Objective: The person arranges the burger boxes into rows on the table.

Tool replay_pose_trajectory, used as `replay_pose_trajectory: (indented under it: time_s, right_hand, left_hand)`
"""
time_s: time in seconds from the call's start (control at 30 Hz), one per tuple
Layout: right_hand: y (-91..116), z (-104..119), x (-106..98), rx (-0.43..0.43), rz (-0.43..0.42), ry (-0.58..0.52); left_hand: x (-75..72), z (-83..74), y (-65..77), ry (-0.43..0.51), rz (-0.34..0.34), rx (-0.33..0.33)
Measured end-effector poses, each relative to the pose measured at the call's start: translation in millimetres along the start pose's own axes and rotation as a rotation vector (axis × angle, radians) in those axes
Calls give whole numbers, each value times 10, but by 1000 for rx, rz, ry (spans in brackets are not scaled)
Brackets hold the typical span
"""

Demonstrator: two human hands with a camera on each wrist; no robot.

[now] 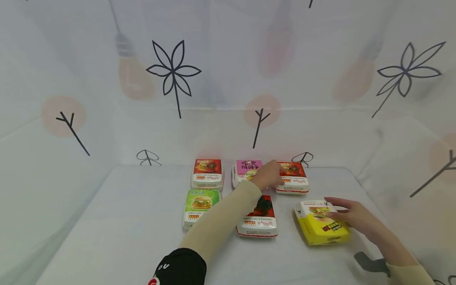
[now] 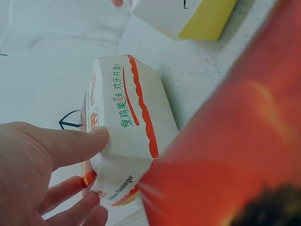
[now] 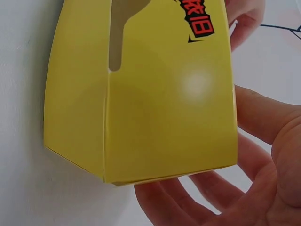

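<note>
At the back right of the table is a red-and-white hamburger box [image 1: 296,180]. My left hand [image 1: 268,175] grips it at its left end. In the left wrist view the thumb presses one edge of that box [image 2: 136,113] while the other fingers curl at its side. My right hand [image 1: 360,217] holds a yellow-and-white hamburger box [image 1: 322,229] by its right side, in front of the red one. The right wrist view shows the thumb at one edge of the yellow box [image 3: 174,127], with the other fingers reaching behind it.
A pink hamburger box [image 1: 246,168] stands at the back, partly behind my left hand. Another red box [image 1: 256,225] lies under my left forearm. To the left are a red box [image 1: 207,174] and a green one [image 1: 201,202]. Patterned white cloth [image 1: 228,134] rises behind the table.
</note>
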State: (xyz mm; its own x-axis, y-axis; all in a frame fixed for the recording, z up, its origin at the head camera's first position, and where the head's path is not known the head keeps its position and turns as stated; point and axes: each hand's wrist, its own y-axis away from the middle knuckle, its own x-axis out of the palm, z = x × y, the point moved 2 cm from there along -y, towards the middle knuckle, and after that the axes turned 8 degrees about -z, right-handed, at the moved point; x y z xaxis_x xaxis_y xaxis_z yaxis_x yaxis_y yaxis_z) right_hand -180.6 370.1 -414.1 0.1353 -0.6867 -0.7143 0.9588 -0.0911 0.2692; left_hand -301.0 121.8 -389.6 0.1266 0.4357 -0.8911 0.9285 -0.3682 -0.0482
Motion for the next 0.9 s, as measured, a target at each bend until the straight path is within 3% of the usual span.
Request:
replay_pose_trajectory:
  time_s: [0.27,0.9]
  right_hand:
    - [-23,108,83,-26,11,5]
    - [-57,171,238,20,-34,-23]
  left_hand:
    - [-23,-4,24,-2,-2,-12]
    - [28,7,-10,-59,-20,63]
